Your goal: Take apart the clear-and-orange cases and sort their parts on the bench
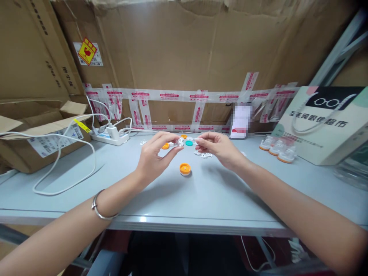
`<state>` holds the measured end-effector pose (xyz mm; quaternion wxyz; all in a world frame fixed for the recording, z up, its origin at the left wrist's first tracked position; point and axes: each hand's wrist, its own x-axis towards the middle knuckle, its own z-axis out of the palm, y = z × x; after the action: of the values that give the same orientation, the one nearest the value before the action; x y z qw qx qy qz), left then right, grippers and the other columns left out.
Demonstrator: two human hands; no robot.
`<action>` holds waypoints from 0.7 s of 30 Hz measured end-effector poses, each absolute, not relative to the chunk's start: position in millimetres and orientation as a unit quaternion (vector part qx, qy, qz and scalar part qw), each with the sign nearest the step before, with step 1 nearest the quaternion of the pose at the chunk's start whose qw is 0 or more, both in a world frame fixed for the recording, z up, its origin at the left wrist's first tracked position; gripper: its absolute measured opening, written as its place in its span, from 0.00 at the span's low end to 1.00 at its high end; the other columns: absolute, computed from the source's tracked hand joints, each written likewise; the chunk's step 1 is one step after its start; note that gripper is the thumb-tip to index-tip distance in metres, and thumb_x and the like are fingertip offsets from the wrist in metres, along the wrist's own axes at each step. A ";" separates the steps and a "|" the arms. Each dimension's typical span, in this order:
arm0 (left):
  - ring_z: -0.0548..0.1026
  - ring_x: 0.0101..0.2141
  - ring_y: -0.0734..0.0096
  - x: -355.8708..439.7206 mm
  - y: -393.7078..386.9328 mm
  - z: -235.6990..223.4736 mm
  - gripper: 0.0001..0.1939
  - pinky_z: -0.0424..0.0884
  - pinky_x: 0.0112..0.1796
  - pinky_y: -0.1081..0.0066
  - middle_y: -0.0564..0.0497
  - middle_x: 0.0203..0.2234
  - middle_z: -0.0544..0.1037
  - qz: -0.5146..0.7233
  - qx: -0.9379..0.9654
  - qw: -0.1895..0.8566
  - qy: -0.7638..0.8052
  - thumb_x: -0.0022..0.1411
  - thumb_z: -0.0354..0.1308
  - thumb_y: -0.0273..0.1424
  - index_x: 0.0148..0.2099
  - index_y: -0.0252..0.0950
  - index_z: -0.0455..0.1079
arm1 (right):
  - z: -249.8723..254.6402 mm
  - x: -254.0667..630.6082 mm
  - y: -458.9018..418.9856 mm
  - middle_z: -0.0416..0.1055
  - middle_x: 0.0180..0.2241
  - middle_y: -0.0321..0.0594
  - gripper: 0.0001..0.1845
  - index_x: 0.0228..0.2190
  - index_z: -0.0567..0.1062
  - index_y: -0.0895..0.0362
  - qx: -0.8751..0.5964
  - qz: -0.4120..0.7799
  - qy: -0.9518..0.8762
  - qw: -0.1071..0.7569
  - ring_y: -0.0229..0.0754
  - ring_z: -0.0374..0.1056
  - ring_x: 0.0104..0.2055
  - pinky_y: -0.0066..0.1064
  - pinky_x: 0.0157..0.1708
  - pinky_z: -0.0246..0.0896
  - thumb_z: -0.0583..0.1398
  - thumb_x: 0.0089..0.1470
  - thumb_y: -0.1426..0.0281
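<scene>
My left hand pinches a small clear-and-white plastic piece between thumb and fingertips. Opposite it, my right hand grips a small white piece, mostly covered by the fingers. Between the hands lies a teal disc. An orange round cap-like part with a white underside sits alone on the table nearer to me. Another orange part shows behind my left fingers. Small white pieces lie below my right hand.
On the right, several clear-topped pieces with orange bases stand beside a paper bag. A phone leans at the back. To the left are a power strip, a looping white cable and an open cardboard box.
</scene>
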<state>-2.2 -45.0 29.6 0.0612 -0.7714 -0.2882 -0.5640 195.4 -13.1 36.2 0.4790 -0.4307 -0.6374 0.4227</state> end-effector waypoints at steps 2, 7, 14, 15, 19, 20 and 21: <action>0.71 0.32 0.74 -2.7 -43.0 29.2 0.06 0.69 0.36 0.72 0.51 0.31 0.73 -0.560 -0.776 0.040 -0.287 0.56 0.58 0.28 0.38 0.36 0.68 | 29.3 211.7 6.1 0.71 0.20 0.36 0.12 0.28 0.69 0.57 -0.484 0.336 -0.680 0.437 0.36 0.67 0.24 0.30 0.28 0.63 0.62 0.43 0.63; 0.70 0.32 0.74 -2.1 -39.8 26.5 0.05 0.69 0.35 0.72 0.51 0.30 0.73 -0.563 -0.773 0.005 -0.292 0.55 0.57 0.27 0.36 0.35 0.68 | 9.3 239.6 40.8 0.71 0.18 0.36 0.07 0.23 0.70 0.57 -0.570 0.135 -0.747 0.314 0.37 0.65 0.22 0.29 0.25 0.56 0.59 0.44 0.66; 0.72 0.34 0.73 -1.4 -43.6 24.3 0.09 0.71 0.36 0.70 0.48 0.33 0.72 -0.601 -0.747 -0.090 -0.270 0.57 0.56 0.28 0.42 0.34 0.66 | 10.5 233.2 37.2 0.69 0.18 0.37 0.11 0.27 0.76 0.57 -0.588 0.114 -0.748 0.286 0.37 0.63 0.22 0.28 0.23 0.53 0.59 0.44 0.63; 0.72 0.33 0.73 -1.2 -43.9 24.1 0.09 0.71 0.36 0.71 0.48 0.33 0.72 -0.601 -0.749 -0.091 -0.265 0.57 0.56 0.28 0.42 0.33 0.66 | 13.8 229.4 31.8 0.69 0.18 0.36 0.13 0.28 0.76 0.57 -0.582 0.121 -0.746 0.301 0.37 0.62 0.21 0.28 0.22 0.52 0.59 0.44 0.61; 0.71 0.29 0.77 -0.4 -43.4 22.2 0.08 0.69 0.32 0.74 0.51 0.30 0.74 -0.567 -0.781 -0.017 -0.261 0.54 0.59 0.28 0.39 0.34 0.67 | 28.4 206.0 -1.5 0.68 0.20 0.36 0.19 0.29 0.73 0.58 -0.461 0.272 -0.756 0.377 0.35 0.63 0.23 0.27 0.23 0.55 0.55 0.48 0.55; 0.70 0.28 0.78 -0.2 -43.1 21.4 0.08 0.69 0.32 0.75 0.52 0.29 0.74 -0.554 -0.791 0.004 -0.261 0.54 0.59 0.28 0.39 0.35 0.68 | 31.1 199.1 -11.1 0.68 0.21 0.36 0.19 0.29 0.73 0.58 -0.413 0.323 -0.762 0.381 0.35 0.64 0.25 0.27 0.26 0.57 0.55 0.49 0.55; 0.70 0.28 0.78 0.0 -42.8 20.4 0.08 0.68 0.31 0.75 0.53 0.27 0.74 -0.539 -0.801 0.021 -0.260 0.54 0.60 0.28 0.38 0.35 0.68 | 33.0 192.4 -20.2 0.68 0.22 0.36 0.18 0.28 0.72 0.58 -0.368 0.367 -0.764 0.383 0.35 0.64 0.26 0.28 0.28 0.59 0.55 0.49 0.55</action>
<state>0.0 -42.8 20.4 0.0211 -0.8005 -0.2602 -0.5395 192.4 -20.2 33.0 0.3826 -0.3682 -0.7637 0.3672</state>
